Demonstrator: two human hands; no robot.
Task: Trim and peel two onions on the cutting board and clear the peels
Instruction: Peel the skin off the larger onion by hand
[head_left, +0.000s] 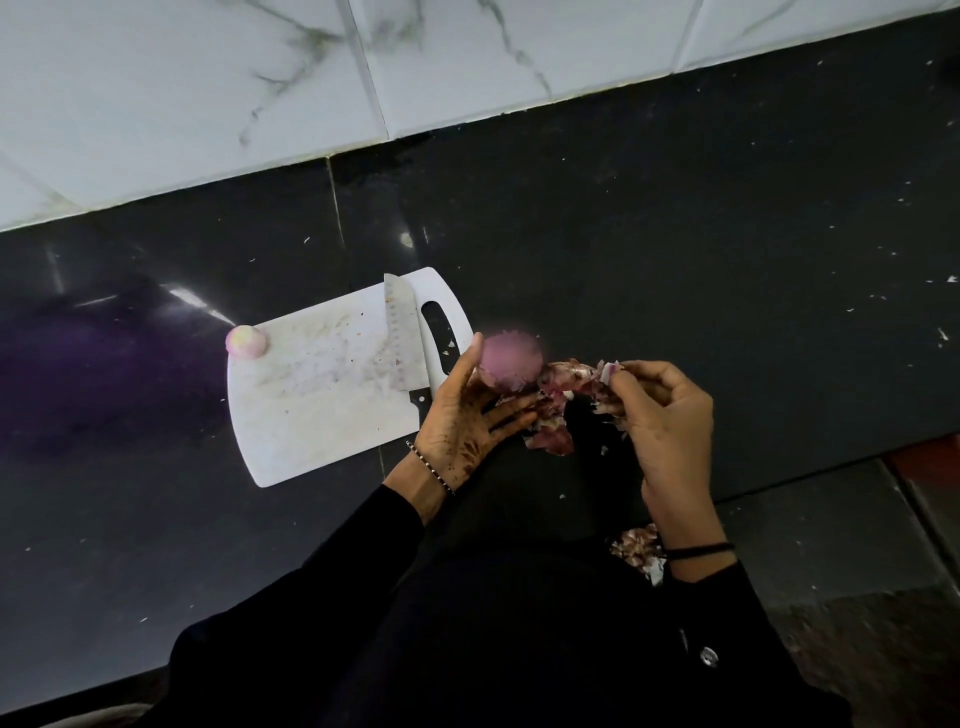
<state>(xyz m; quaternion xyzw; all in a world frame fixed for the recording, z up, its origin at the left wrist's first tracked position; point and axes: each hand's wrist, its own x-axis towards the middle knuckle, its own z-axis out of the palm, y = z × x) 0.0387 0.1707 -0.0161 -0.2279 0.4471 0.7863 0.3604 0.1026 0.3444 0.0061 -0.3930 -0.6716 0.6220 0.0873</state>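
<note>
Peeling of the second onion (511, 358) is under way, just off the cutting board (311, 405) at its 3 o'clock. The left hand (462, 415) cradles it between raised thumb and mostly straight fingers, though blur makes the grip hard to read. The right hand (667, 415) pinches a strip of peel (576, 379) with curled fingers. The peeled onion (245, 342) sits at the board's 10 o'clock corner, and the knife (402, 338) lies along its 3 o'clock side. Loose peels (550, 436) lie on the dark surface (727, 234). Next, the strip likely needs tearing free, then the peels need gathering.
</note>
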